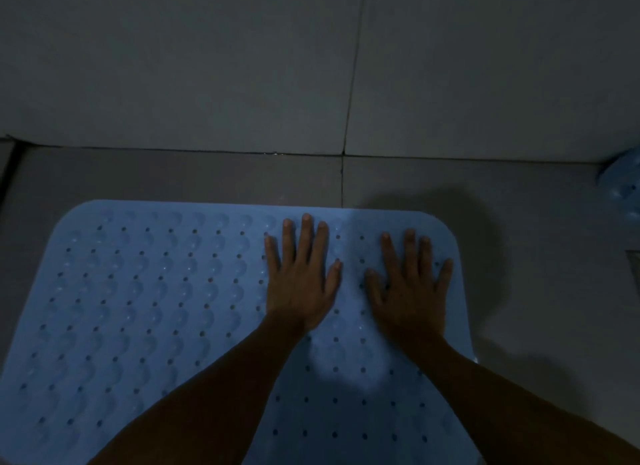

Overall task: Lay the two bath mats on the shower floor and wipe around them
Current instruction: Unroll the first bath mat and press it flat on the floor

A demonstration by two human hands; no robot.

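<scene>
A light blue bath mat with rows of small holes and raised bumps lies flat on the grey tiled shower floor. My left hand presses flat on the mat's far right part, fingers straight and spread. My right hand lies flat beside it, near the mat's far right corner, fingers also spread. A second light blue mat shows only as a curled piece at the right edge of the view, against the wall.
A grey tiled wall rises just beyond the mat, with a vertical grout line near the middle. A dark edge runs along the far left. Bare floor tile lies to the right of the mat. The light is dim.
</scene>
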